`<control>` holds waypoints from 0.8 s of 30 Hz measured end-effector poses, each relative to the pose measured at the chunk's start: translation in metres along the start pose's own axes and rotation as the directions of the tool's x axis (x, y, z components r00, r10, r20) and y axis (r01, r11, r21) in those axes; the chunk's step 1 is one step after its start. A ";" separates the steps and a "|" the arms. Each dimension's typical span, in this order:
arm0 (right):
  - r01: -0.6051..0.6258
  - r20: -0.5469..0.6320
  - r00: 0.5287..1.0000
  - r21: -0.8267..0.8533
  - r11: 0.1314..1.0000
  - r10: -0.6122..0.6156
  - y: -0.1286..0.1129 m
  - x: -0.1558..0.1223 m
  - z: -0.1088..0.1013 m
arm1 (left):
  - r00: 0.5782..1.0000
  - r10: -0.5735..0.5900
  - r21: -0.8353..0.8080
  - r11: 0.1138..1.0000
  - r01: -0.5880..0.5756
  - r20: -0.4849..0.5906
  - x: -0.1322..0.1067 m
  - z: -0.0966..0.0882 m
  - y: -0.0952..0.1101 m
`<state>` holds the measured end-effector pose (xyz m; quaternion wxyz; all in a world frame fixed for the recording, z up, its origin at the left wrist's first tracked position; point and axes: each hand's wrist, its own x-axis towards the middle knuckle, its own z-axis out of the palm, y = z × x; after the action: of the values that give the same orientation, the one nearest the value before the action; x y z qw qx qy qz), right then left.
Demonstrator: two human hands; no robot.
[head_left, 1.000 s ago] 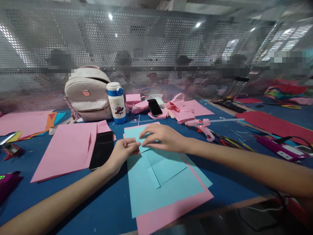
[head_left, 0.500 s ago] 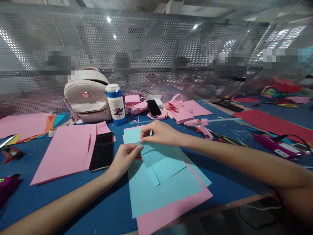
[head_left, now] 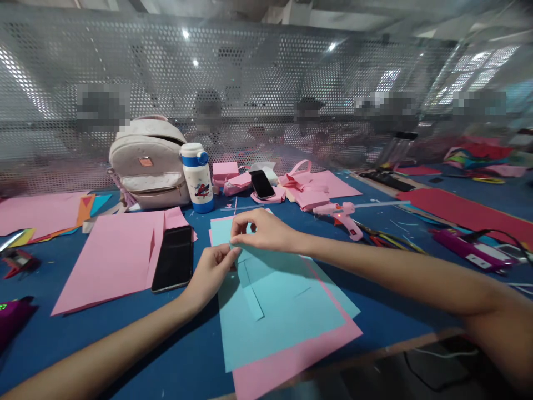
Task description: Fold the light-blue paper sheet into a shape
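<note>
A folded piece of light blue paper [head_left: 251, 294], with a narrow strip along its left side, lies over a larger light blue sheet [head_left: 283, 339]. A pink sheet [head_left: 270, 375] shows beneath that. My left hand [head_left: 213, 269] pinches the folded paper's upper left end between thumb and fingers. Just above it, my right hand [head_left: 261, 230] is closed in a pinch at the same end, its fingertips close to my left thumb. The paper between the fingertips is mostly hidden. Against the sheet below, the folded piece's right edge is hard to make out.
Left of the sheets lie a black phone [head_left: 172, 258] and folded pink paper [head_left: 110, 255]. Behind stand a bottle [head_left: 199, 183] and a backpack [head_left: 145, 166]. A pink glue gun [head_left: 340, 214], pliers [head_left: 385, 239] and a purple power strip [head_left: 470, 249] are to the right.
Both hands have shifted slightly left, the right hand more. The folded blue paper has moved left with them, and its right part stands out less from the sheet below.
</note>
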<state>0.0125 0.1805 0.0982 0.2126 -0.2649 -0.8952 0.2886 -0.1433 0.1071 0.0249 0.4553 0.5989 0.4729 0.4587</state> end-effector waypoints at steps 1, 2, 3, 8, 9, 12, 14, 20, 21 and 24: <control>-0.010 0.003 1.000 0.006 1.000 0.010 0.001 0.000 -0.001 | 1.000 0.004 0.006 1.000 -0.004 -0.007 0.000 0.000 0.000; -0.020 0.011 1.000 0.006 1.000 0.020 0.003 -0.001 -0.003 | 1.000 0.009 0.013 1.000 -0.008 -0.013 0.000 -0.001 0.000; -0.031 0.019 0.999 0.003 1.000 0.031 0.006 -0.002 -0.006 | 1.000 0.013 0.021 1.000 -0.013 -0.019 0.000 -0.001 0.000; -0.109 -0.002 0.994 0.038 0.993 0.109 0.021 -0.013 -0.021 | 0.999 0.034 0.078 0.996 -0.031 -0.040 0.000 -0.003 0.001; -0.123 -0.009 0.992 0.054 0.991 0.124 0.022 -0.015 -0.023 | 0.998 0.038 0.088 0.996 -0.034 -0.041 0.000 -0.003 0.001; -0.148 -0.009 0.989 0.068 0.987 0.149 0.025 -0.022 -0.029 | 0.998 0.049 0.103 0.994 -0.045 -0.037 0.000 -0.003 -0.001; -0.156 -0.007 0.988 0.062 0.986 0.156 0.026 -0.026 -0.033 | 0.998 0.056 0.111 0.992 -0.052 -0.038 -0.001 -0.002 -0.002; -0.190 -0.056 0.980 0.024 0.981 0.192 0.035 -0.045 -0.045 | 0.996 0.072 0.121 0.990 -0.066 -0.045 0.000 -0.002 0.004; -0.203 -0.067 0.977 0.017 0.979 0.204 0.037 -0.049 -0.047 | 0.997 0.071 0.120 0.991 -0.066 -0.042 0.000 -0.002 0.005; -0.258 -0.101 0.961 -0.008 0.966 0.256 0.039 -0.062 -0.054 | 0.997 0.067 0.119 0.991 -0.063 -0.034 0.001 -0.001 0.007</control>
<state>0.1032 0.1925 0.0995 0.2146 -0.3949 -0.8447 0.2907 -0.1433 0.1071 0.0319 0.3950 0.6310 0.4880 0.4557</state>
